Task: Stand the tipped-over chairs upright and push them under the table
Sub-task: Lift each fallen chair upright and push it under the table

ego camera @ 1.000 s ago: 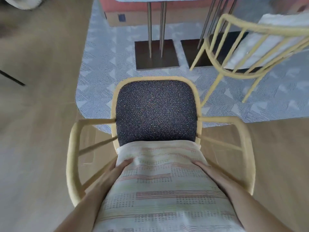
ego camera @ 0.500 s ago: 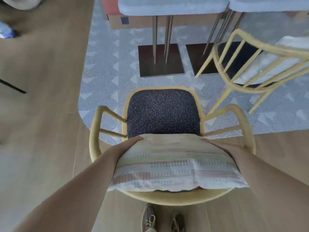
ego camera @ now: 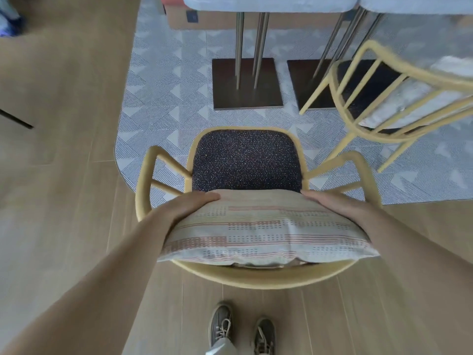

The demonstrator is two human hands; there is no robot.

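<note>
A yellow armchair [ego camera: 258, 278] with a dark speckled seat [ego camera: 245, 160] stands upright in front of me, facing the table. A striped cushion [ego camera: 266, 234] leans against its backrest. My left hand [ego camera: 189, 203] grips the cushion's left top corner and my right hand [ego camera: 330, 203] grips its right top corner. A second yellow chair [ego camera: 399, 98] with a white cushion stands at the right, close to the table. The table [ego camera: 268, 3] with its pale top spans the upper edge, on metal legs with dark square bases [ego camera: 247, 83].
A patterned grey rug [ego camera: 166, 98] lies under the table and the chair's front half; the rest is wooden floor [ego camera: 64, 175]. A cardboard box [ego camera: 179, 19] sits beyond the table. My shoes [ego camera: 240, 326] stand just behind the chair.
The chair has slid forward away from me, toward the table. My arms have stretched out, with both hands staying on the cushion's top corners. My shoes have come into view.
</note>
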